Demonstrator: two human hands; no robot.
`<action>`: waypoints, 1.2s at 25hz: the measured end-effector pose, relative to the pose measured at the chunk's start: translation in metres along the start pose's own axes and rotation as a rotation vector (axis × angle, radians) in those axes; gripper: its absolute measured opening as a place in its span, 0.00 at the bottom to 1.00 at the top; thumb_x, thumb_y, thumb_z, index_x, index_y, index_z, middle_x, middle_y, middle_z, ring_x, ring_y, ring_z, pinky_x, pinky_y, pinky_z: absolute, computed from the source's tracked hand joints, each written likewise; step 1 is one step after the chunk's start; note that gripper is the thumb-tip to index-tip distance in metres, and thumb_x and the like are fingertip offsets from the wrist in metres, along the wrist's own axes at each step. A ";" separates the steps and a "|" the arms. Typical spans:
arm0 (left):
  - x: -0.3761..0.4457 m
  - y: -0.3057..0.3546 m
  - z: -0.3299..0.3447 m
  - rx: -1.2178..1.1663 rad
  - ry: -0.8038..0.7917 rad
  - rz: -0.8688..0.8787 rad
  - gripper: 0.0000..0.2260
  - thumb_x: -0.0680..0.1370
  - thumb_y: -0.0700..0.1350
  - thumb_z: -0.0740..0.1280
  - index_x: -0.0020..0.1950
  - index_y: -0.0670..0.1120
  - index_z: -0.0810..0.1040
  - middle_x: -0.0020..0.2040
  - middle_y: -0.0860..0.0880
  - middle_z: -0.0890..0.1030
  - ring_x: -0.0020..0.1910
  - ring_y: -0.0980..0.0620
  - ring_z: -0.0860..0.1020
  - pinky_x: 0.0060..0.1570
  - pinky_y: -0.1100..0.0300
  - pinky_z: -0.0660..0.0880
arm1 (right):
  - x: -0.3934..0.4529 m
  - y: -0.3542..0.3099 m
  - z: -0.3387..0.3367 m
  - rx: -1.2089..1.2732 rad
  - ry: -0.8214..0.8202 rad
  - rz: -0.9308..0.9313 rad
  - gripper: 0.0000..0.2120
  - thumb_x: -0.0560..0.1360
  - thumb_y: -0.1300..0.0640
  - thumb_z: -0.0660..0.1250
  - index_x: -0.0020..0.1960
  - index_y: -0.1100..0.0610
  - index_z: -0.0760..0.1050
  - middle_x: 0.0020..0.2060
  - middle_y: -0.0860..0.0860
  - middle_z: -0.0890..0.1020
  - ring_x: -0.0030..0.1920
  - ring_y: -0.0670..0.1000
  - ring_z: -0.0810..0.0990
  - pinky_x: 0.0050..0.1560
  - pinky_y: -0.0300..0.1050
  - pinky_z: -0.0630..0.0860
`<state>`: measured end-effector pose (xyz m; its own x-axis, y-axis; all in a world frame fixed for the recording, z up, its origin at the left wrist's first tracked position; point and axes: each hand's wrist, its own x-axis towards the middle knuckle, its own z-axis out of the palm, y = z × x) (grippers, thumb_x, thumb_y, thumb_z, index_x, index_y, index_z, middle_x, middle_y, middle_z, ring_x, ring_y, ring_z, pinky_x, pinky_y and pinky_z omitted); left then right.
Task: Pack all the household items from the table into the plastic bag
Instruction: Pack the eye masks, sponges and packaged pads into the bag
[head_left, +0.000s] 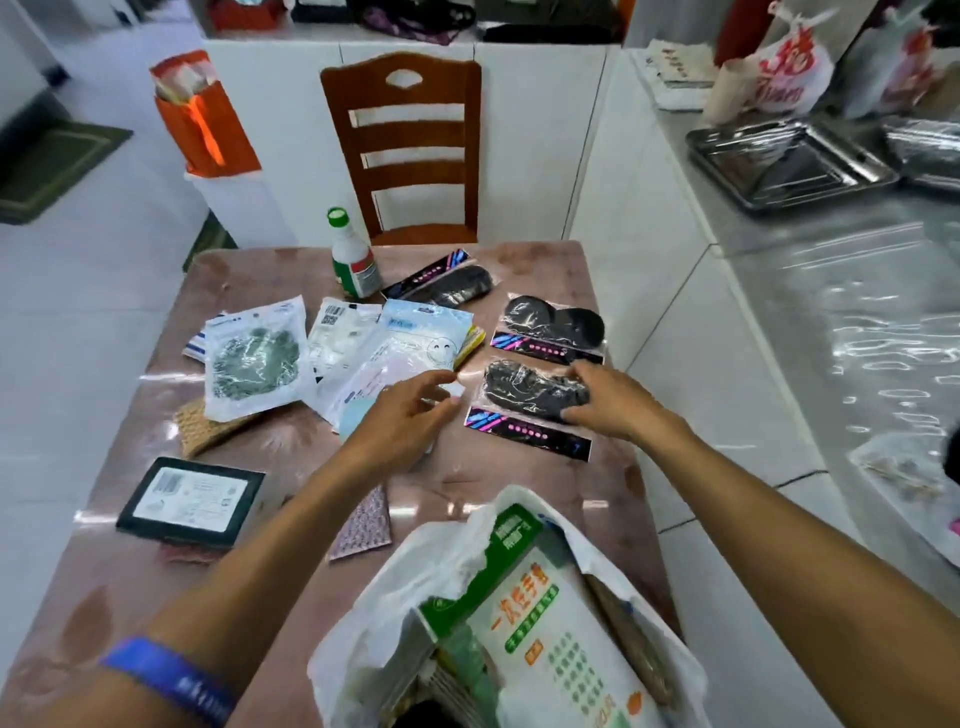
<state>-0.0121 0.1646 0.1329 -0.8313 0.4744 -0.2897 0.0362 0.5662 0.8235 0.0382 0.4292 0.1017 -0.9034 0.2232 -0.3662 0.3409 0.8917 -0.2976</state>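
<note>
A wooden chair (410, 150) stands at the top centre against a low white partition (540, 130). Pale floor tiles (78, 322) fill the left, with a green mat (52, 166) at upper left. A shiny counter (852, 312) runs down the right.

The table (467, 483) has a glossy, reflective top. The bag (363, 613) is thin white plastic. The chair (410, 140) is polished wood. The trays (789, 166) are shiny metal.

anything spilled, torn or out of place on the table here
Nothing stands out. The packets lie loosely overlapped mid-packing, the bottle stands upright, and no spill or tear shows on the table.
</note>
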 end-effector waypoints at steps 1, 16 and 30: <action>0.012 -0.002 0.003 0.029 -0.027 -0.016 0.17 0.79 0.52 0.64 0.68 0.53 0.73 0.61 0.49 0.79 0.58 0.51 0.78 0.54 0.57 0.75 | 0.023 0.008 0.016 -0.013 -0.010 0.014 0.29 0.70 0.47 0.73 0.67 0.54 0.68 0.64 0.55 0.76 0.61 0.58 0.76 0.55 0.50 0.74; 0.133 0.021 0.044 0.895 -0.087 0.218 0.13 0.73 0.48 0.70 0.58 0.53 0.79 0.53 0.47 0.83 0.53 0.44 0.79 0.44 0.57 0.69 | 0.096 0.020 -0.005 0.507 -0.301 -0.443 0.19 0.68 0.54 0.77 0.58 0.54 0.79 0.48 0.45 0.81 0.46 0.42 0.78 0.47 0.40 0.74; 0.088 -0.018 0.006 0.341 0.127 -0.028 0.09 0.73 0.44 0.73 0.37 0.52 0.75 0.33 0.56 0.79 0.36 0.53 0.77 0.37 0.60 0.73 | 0.193 0.075 0.041 0.282 -0.077 0.306 0.29 0.60 0.42 0.80 0.55 0.55 0.78 0.49 0.55 0.85 0.44 0.56 0.84 0.47 0.49 0.80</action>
<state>-0.0828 0.2004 0.0898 -0.8961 0.3802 -0.2290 0.1777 0.7801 0.5999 -0.1001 0.5234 -0.0278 -0.7310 0.4210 -0.5371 0.6579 0.6437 -0.3908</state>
